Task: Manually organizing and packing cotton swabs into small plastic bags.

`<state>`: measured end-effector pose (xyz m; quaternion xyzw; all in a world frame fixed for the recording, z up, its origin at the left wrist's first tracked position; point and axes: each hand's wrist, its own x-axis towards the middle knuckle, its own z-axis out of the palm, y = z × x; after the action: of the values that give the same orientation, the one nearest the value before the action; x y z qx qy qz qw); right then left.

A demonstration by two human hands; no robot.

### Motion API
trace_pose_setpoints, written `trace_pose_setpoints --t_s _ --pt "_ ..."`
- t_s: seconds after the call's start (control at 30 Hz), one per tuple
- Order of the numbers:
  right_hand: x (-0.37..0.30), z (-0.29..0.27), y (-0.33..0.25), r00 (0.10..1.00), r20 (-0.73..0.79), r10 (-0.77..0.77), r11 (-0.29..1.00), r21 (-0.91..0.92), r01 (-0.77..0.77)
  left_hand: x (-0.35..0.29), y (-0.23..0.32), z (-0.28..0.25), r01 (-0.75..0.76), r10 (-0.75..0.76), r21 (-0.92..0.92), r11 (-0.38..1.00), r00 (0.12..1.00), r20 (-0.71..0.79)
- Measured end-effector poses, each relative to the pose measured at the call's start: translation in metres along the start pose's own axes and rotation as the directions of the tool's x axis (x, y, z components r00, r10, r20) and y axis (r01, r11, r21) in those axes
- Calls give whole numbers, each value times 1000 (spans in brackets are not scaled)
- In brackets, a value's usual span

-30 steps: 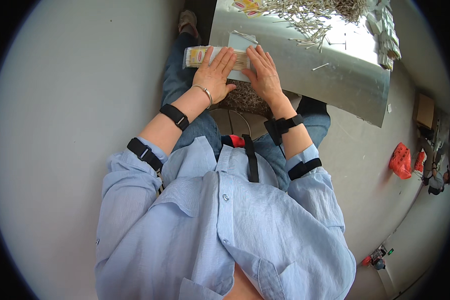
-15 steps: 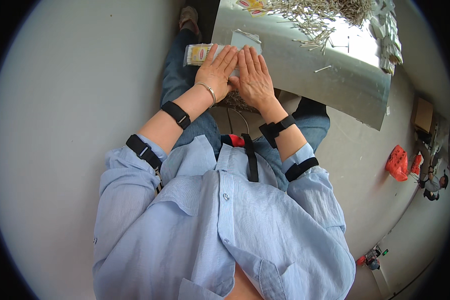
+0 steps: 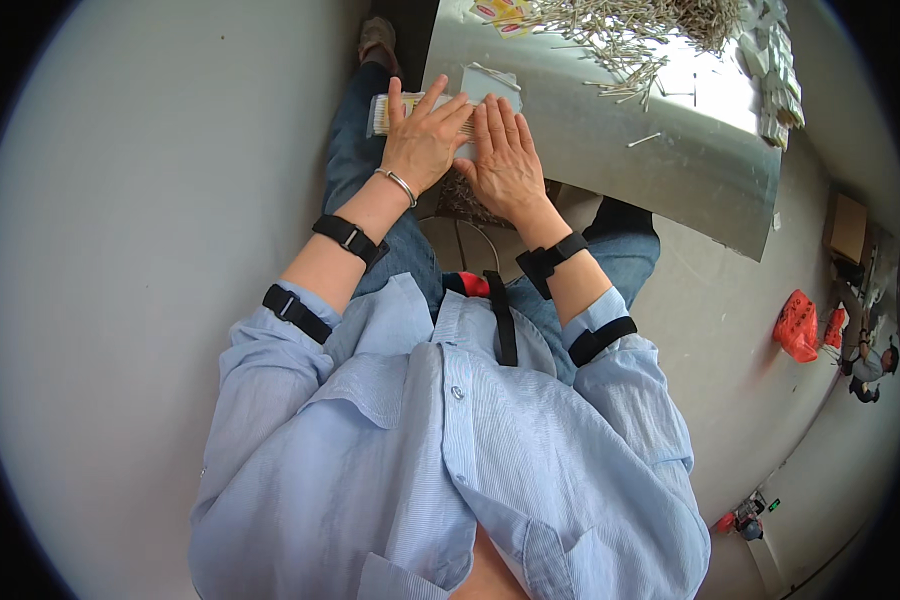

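Observation:
A clear pack of cotton swabs (image 3: pixel 378 116) with a yellow label lies at the table's near left edge, partly covered by my left hand (image 3: pixel 422 138). That hand is open, palm down, its thumb and fingers spread over the pack. Right beside it, my right hand (image 3: pixel 506 160) rests flat with fingers stretched out and held close together. Some swab sticks show between the two hands; what lies beneath the palms is hidden. Just beyond the fingertips is a pale flat piece (image 3: pixel 490 88) with a few swabs along its far edge.
Loose cotton swabs (image 3: pixel 625 45) form a large heap on the metal table (image 3: pixel 700 180). One stray swab (image 3: pixel 644 140) lies apart. White plastic packs (image 3: pixel 778 85) line the right edge, and a yellow card (image 3: pixel 503 14) is at the back. A red bag (image 3: pixel 796 326) sits on the floor.
My left hand has spread its fingers and shifted slightly left and toward me, covering more of the yellow label. My right hand has barely moved.

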<state>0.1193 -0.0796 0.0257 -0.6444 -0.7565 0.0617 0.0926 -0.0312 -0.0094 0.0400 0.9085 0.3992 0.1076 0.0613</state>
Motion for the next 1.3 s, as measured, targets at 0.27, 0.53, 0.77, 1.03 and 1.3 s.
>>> trace_pose_setpoints --t_s 0.27,0.53,0.77,1.03,1.3 --pt "-2 -1 -1 1000 15 21 999 37 -22 0 -13 1 24 -44 -204 979 995 -94" --pt "-1 -2 -3 999 33 10 1000 25 -11 -12 -84 37 560 -717 -726 401 684 131" --pt "1 -2 -9 999 50 19 998 51 -22 -8 -88 50 615 -612 -777 134 668 423" --pt "13 2 -24 998 61 13 998 53 -16 -5 -77 47 550 -522 -797 -249 617 589" --pt "27 7 -44 999 53 -10 996 90 5 -6 -74 54 474 -608 -878 -68 678 413"
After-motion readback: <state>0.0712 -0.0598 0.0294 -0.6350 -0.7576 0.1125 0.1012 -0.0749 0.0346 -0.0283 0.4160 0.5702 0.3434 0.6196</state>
